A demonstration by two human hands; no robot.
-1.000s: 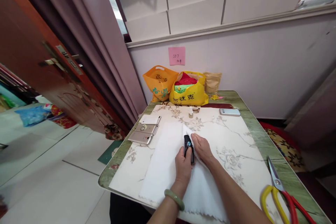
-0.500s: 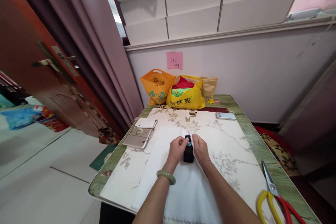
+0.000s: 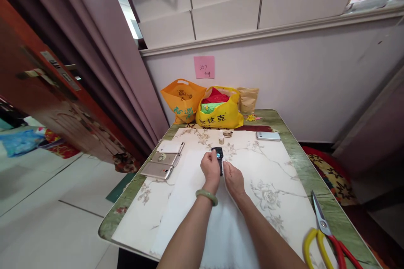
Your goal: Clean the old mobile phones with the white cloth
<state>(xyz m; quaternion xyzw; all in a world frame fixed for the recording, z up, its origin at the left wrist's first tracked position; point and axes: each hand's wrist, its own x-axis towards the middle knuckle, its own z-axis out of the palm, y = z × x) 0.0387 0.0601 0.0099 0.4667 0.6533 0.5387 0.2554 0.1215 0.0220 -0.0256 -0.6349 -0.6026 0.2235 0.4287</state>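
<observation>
My left hand (image 3: pixel 210 167), with a green bangle (image 3: pixel 206 196) on its wrist, is closed around a black keypad phone (image 3: pixel 217 150) that has a bright blue round button. The phone tilts upward over the table, and its lower part is partly hidden by my fingers. Just to the right, my right hand (image 3: pixel 234 179) pinches an edge of a white cloth (image 3: pixel 186 201) against the phone's lower side. The rest of that cloth spreads across the table toward me and runs under both forearms.
Three phones (image 3: pixel 161 158) lie at the left, another phone (image 3: pixel 268 135) at the back right. Large scissors (image 3: pixel 322 225) rest near the right edge. A small bottle (image 3: pixel 221 138) stands behind my hands. Yellow bag (image 3: pixel 235 113) and orange bag (image 3: pixel 179 101) line the wall.
The phone has been turned and raised, so its upper end now points away from me. My left hand has shifted its grip along it; the right hand stays beside it with the cloth.
</observation>
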